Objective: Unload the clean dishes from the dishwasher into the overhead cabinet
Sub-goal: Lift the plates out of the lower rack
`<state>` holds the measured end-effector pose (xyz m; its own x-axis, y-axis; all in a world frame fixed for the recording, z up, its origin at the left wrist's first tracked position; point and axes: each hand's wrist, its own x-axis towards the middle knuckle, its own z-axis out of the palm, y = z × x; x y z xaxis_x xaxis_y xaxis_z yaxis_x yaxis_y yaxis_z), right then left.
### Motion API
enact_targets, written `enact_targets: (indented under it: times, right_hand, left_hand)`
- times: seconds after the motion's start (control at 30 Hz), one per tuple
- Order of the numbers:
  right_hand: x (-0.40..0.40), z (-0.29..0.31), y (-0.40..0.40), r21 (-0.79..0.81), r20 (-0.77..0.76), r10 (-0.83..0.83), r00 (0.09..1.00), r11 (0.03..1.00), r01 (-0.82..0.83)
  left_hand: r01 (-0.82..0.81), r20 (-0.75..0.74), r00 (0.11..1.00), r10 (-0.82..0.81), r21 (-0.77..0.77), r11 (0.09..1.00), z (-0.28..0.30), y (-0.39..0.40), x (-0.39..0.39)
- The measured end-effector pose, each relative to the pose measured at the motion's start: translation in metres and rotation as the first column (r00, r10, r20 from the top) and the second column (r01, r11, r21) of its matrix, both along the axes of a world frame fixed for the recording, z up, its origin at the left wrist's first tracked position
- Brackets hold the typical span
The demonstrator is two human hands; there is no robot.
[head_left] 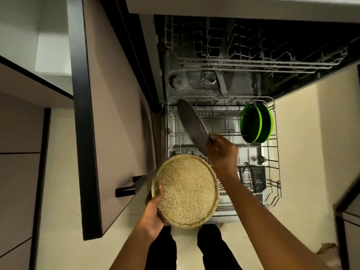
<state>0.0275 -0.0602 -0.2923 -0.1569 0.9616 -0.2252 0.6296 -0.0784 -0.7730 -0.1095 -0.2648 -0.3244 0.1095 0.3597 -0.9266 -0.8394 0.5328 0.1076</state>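
Left hand (155,207) grips the rim of a speckled beige plate (187,190), held flat over the near edge of the pulled-out lower rack (276,152). Right hand (222,151) pinches the near edge of a dark grey plate (191,125), probably lifting it from the rack's left side. Step: pulling plates out. Next calls for clearing the tines, then stacking or carrying up to the cabinet. Rack also holds two green plates (255,123) on edge at right and a cutlery basket (255,178), contents unclear.

Plates we count: four

We see two green plates (256,123), one grey plate (191,124), one speckled beige plate (187,190), one cutlery basket (254,177).
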Motion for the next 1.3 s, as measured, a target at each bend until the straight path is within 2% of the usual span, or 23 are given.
enact_targets:
  times: [0.1, 0.23, 0.3, 0.4, 0.73, 0.87, 1.0, 1.07, 1.13, 1.23, 1.3]
  right_hand:
    - [0.039, 0.034, -0.025, 0.129, 0.027, 0.110, 0.994, 0.985, -0.113]
    - [0.076, 0.041, -0.073, 0.287, 0.128, 0.335, 0.933, 0.888, -0.359]
    - [0.087, 0.034, -0.095, 0.311, 0.210, 0.412, 0.887, 0.832, -0.460]
    - [0.095, 0.020, -0.113, 0.232, 0.241, 0.521, 0.819, 0.788, -0.570]
    - [0.098, 0.011, -0.131, 0.252, 0.243, 0.526, 0.815, 0.777, -0.576]
    - [0.098, 0.008, -0.131, 0.253, 0.286, 0.540, 0.791, 0.754, -0.606]
    - [0.101, 0.009, -0.122, 0.188, 0.294, 0.600, 0.745, 0.728, -0.660]
    - [0.101, 0.014, -0.110, 0.124, 0.195, 0.597, 0.779, 0.772, -0.623]
    - [0.106, 0.020, -0.091, 0.041, 0.071, 0.499, 0.864, 0.864, -0.503]
    - [0.122, 0.026, -0.047, 0.046, 0.050, 0.177, 0.983, 0.983, -0.180]
    - [0.138, 0.024, -0.007, 0.023, 0.112, -0.050, 0.992, 0.999, 0.048]
  left_hand:
    - [0.004, -0.041, 0.999, -0.003, 0.017, 1.000, 0.001, 0.013, 0.005]
    - [-0.010, -0.084, 0.996, 0.012, 0.023, 1.000, 0.013, 0.038, 0.021]
    - [0.019, -0.105, 0.994, -0.017, 0.022, 1.000, 0.018, 0.047, 0.030]
    - [0.035, -0.094, 0.995, -0.031, 0.041, 0.999, 0.023, 0.056, 0.041]
    - [0.029, 0.005, 1.000, -0.030, 0.113, 0.993, 0.026, 0.073, 0.072]
    - [0.014, 0.044, 0.999, -0.020, 0.137, 0.990, 0.024, 0.073, 0.070]
    - [0.017, 0.040, 0.999, -0.022, 0.143, 0.990, 0.022, 0.081, 0.072]
    - [0.016, 0.028, 0.999, -0.020, 0.131, 0.991, 0.021, 0.086, 0.073]
    - [0.037, -0.021, 0.999, -0.035, 0.116, 0.993, 0.017, 0.093, 0.074]
    - [0.062, -0.071, 0.996, -0.055, 0.104, 0.993, 0.013, 0.108, 0.078]
    - [0.064, -0.089, 0.994, -0.056, 0.094, 0.993, 0.007, 0.117, 0.081]
